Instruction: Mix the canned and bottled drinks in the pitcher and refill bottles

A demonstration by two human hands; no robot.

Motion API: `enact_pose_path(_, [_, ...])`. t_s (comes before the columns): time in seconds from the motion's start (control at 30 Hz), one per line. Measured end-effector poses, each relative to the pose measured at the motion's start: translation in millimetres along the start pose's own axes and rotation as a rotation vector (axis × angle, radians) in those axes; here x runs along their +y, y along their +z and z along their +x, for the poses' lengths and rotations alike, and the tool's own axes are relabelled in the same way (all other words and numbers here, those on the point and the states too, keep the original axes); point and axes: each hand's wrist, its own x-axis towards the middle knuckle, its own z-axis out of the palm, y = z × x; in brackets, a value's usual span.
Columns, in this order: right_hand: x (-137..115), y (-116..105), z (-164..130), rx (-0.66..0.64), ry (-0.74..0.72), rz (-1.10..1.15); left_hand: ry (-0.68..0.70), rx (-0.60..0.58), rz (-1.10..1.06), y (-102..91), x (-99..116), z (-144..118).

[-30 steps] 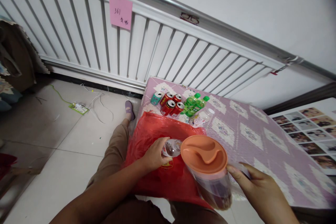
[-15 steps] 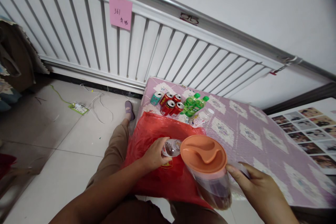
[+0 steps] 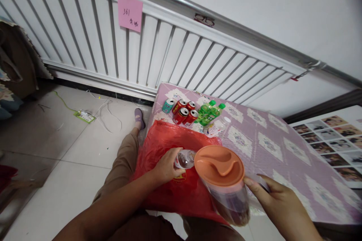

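Observation:
My left hand (image 3: 168, 165) is closed round a clear plastic bottle (image 3: 185, 159), tilted with its open mouth to the right. That mouth meets the spout side of a clear pitcher (image 3: 232, 205) with an orange lid (image 3: 219, 165). Dark liquid shows in the pitcher, which leans toward the bottle. My right hand (image 3: 278, 199) grips the pitcher by its handle, mostly hidden by the fingers. Below both lies a red plastic bag (image 3: 158, 139), spread over the bed edge. Whether liquid flows between pitcher and bottle I cannot make out.
On the patterned bed (image 3: 254, 135) stand several red cans (image 3: 181, 116), a teal can (image 3: 168, 106), green bottles (image 3: 210, 115) and a clear labelled bottle (image 3: 216, 127). A white radiator (image 3: 158, 49) runs behind. A power strip (image 3: 85, 116) with cables lies on the floor at left.

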Motion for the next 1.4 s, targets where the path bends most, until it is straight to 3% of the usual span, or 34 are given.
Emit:
enact_pose_path(0.93, [10, -1, 2, -0.042, -0.028, -0.013, -0.026, -0.007, -0.007, -3.3, 6, 0])
enact_pose_path(1.13, [14, -2, 2, -0.105, -0.025, -0.036, -0.018, -0.001, -0.011, -1.4, 2, 0])
enact_pose_path(1.3, [12, -1, 1, -0.05, -0.022, -0.016, -0.025, -0.001, -0.007, -1.5, 2, 0])
enact_pose_path(1.4, [14, -2, 3, -0.096, -0.028, -0.023, -0.027, 0.001, -0.008, -1.7, 3, 0])
